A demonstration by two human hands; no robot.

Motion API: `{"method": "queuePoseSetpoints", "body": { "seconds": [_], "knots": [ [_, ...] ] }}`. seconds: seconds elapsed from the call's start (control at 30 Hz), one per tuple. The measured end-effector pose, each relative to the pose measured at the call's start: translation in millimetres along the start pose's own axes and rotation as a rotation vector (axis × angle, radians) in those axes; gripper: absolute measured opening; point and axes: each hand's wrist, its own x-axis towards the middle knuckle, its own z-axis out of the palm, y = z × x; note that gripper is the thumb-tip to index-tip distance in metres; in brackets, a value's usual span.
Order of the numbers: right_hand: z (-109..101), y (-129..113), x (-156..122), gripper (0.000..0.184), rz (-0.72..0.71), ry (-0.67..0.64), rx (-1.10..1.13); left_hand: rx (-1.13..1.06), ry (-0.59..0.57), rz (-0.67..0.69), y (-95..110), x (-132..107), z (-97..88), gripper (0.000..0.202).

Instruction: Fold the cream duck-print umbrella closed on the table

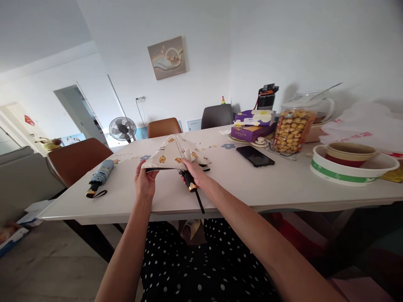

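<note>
A cream folding umbrella (166, 156) with small yellow cartoon prints lies on the table in front of me, its canopy loose and partly spread. Its black handle with a gold end points toward me, and a black wrist strap hangs over the table edge. My left hand (145, 179) pinches the left edge of the canopy, thumb on top. Around the handle's upper part and the gathered cloth, my right hand (192, 171) is closed. Further left lies a blue umbrella (102, 173), folded up, with a black and gold handle and a strap.
The white table (239, 188) also bears a black phone (255, 156), purple tissue boxes (252, 132), a jar of round snacks (292, 131), paper bowls (349, 172) and a black bottle (266, 98). Brown chairs (80, 158) and a fan (122, 128) stand beyond.
</note>
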Motion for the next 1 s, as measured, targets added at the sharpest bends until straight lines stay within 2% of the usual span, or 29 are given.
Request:
{"method": "queuePoseSetpoints", "body": {
  "seconds": [0.07, 0.17, 0.23, 0.33, 0.4, 0.5, 0.6, 0.67, 0.77, 0.87, 0.9, 1.0],
  "knots": [
    [-1, 0, -1, 0.032, -0.017, -0.013, -0.014, 0.086, 0.011, 0.072, -2, -1, -0.7, 0.025],
    [-2, 2, -2, 0.035, -0.059, -0.021, -0.040, 0.211, 0.064, 0.129, -5, -2, -1.7, 0.021],
    [-2, 3, -2, 0.035, -0.071, -0.011, -0.061, 0.273, 0.096, 0.080, -7, -2, -2.9, 0.018],
    [-2, 3, -4, 0.031, -0.074, -0.002, -0.093, 0.302, 0.106, -0.100, -7, 1, -6.3, 0.019],
    [-2, 2, -5, 0.028, -0.073, 0.000, -0.111, 0.309, 0.113, -0.153, -6, 2, -9.5, 0.021],
    [-2, 1, -5, 0.027, -0.074, 0.017, -0.133, 0.350, 0.172, -0.044, -3, 2, -12.6, 0.025],
    [-3, 2, -4, 0.026, -0.086, 0.028, -0.148, 0.438, 0.225, 0.098, -1, -3, -6.1, 0.027],
    [-2, 4, -3, 0.025, -0.098, 0.014, -0.165, 0.544, 0.148, 0.207, -1, -6, 6.8, 0.027],
    [-2, 7, -2, 0.024, -0.126, -0.013, -0.202, 0.643, -0.125, 0.351, -6, -5, 36.3, 0.029],
    [-1, 11, -3, 0.023, -0.172, -0.054, -0.245, 0.666, -0.320, 0.331, -18, 5, 65.3, 0.031],
    [-1, 12, -3, 0.023, -0.189, -0.081, -0.262, 0.672, -0.331, 0.316, -23, 10, 72.4, 0.031],
    [-1, 15, -4, 0.022, -0.224, -0.159, -0.303, 0.700, -0.252, 0.299, -34, 24, 82.8, 0.039]
  ]
}}
